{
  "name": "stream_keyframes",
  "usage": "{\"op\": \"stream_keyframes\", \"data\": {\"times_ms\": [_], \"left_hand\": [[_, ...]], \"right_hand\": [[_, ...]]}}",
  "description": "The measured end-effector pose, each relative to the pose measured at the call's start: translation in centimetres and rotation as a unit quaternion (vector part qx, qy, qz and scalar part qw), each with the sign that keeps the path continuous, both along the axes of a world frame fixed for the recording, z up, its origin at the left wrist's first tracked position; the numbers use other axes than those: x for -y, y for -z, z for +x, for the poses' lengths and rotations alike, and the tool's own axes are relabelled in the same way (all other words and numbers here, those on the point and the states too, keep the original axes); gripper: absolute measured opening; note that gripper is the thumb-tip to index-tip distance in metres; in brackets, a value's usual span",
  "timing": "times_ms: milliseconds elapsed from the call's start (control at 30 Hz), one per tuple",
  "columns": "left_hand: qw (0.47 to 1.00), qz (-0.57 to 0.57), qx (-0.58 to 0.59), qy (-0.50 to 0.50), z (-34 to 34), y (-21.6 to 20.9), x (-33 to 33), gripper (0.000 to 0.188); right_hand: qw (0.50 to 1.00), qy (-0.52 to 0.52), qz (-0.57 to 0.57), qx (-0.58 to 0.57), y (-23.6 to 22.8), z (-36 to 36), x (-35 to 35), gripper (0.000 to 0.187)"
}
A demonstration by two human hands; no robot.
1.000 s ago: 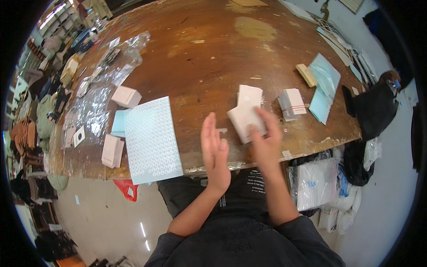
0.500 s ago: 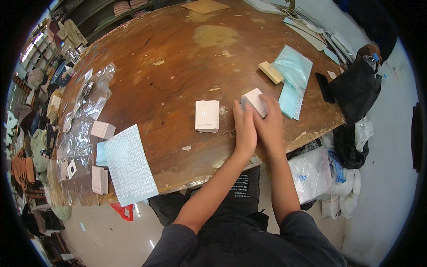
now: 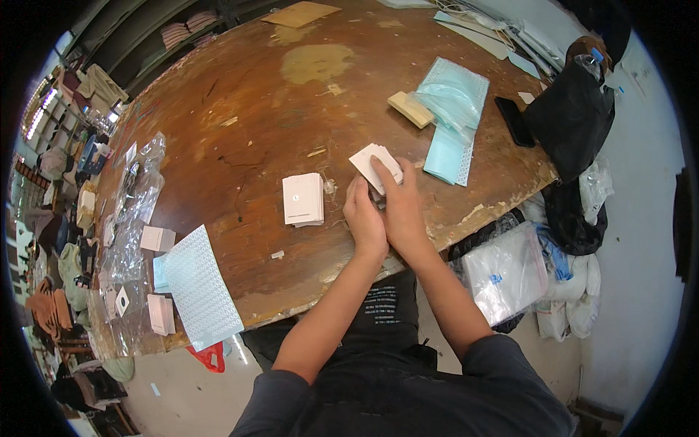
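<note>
A stack of pale pink cards (image 3: 363,159) is held between my two hands just above the table, its edges slightly uneven. My left hand (image 3: 366,217) is closed around the near left side of the stack. From the right, my right hand (image 3: 401,197) grips it too, with a finger lying across the top card. The lower part of the stack is hidden behind my fingers. To the left of my hands, a second stack of pale pink cards (image 3: 302,199) rests on the brown wooden table (image 3: 247,182), touched by neither hand.
At the left lie two smaller card stacks (image 3: 160,314), a light blue sticker sheet (image 3: 202,291) and clear plastic (image 3: 138,197). Beyond my right hand are a yellowish block (image 3: 411,109), more blue sheets (image 3: 445,153), a dark phone (image 3: 514,121) and a black bag (image 3: 571,105).
My right hand has shifted on the held stack; a finger now lies across its top. The held cards look less squared. The whole view has swung, so the table things sit farther left.
</note>
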State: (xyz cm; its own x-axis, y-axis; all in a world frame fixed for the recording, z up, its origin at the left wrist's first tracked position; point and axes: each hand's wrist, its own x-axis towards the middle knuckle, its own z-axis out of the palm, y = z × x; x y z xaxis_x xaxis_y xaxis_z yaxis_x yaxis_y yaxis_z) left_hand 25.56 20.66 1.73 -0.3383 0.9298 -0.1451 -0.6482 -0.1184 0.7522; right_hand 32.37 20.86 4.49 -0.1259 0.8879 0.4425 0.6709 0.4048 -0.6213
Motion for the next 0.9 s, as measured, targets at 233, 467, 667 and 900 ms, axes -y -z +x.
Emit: {"op": "stream_keyframes", "data": {"times_ms": [233,467,667,900], "left_hand": [[0.999,-0.030,0.012,-0.011,0.9,-1.0,0.5,0.040],[0.992,0.064,-0.095,0.058,6.1,-2.6,-0.2,0.047],[0.932,0.196,-0.256,0.167,11.8,-6.2,-2.6,0.050],[0.866,0.237,-0.400,0.187,6.8,-7.3,1.2,0.041]], "right_hand": [[0.998,-0.018,0.014,-0.056,0.0,1.2,0.4,0.064],[0.990,0.086,0.107,-0.045,-1.2,7.4,-0.3,0.067],[0.957,0.246,0.154,0.015,-1.9,20.3,-5.4,0.072],[0.955,0.280,0.005,0.095,0.2,25.9,-7.3,0.079]]}}
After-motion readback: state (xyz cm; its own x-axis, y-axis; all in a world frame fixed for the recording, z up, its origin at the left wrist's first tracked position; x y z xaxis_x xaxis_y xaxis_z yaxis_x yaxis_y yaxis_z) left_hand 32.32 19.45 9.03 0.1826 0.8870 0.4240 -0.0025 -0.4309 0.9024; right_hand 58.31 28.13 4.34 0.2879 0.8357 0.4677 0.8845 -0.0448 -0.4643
